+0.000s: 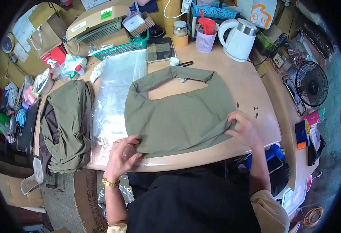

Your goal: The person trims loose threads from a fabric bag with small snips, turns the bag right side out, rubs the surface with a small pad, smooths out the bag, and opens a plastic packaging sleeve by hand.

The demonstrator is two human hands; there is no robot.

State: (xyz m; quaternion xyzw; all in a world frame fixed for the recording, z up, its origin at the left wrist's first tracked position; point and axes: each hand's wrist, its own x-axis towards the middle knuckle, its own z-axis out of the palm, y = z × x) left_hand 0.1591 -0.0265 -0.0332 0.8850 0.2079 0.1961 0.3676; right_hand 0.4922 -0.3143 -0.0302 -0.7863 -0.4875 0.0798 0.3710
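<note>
An olive-green shoulder bag [182,118] lies spread on the table, its wide strap looped toward the far side. At the bag's near left corner is my left hand [120,156], thumb and fingers apart, fingertips touching the fabric edge. My right hand [245,129] pinches the bag's right edge between thumb and fingers, and the cloth creases there. Left of the bag lies a stack of clear plastic sleeves [118,93]. Beyond that, a pile of folded olive-green fabric [69,128] sits at the table's left edge.
A white electric kettle [238,40], a lilac basket cup [206,40] and a jar [180,29] stand at the back. A green basket [120,46] and cardboard box [96,21] are back left. A black fan [312,83] is at right.
</note>
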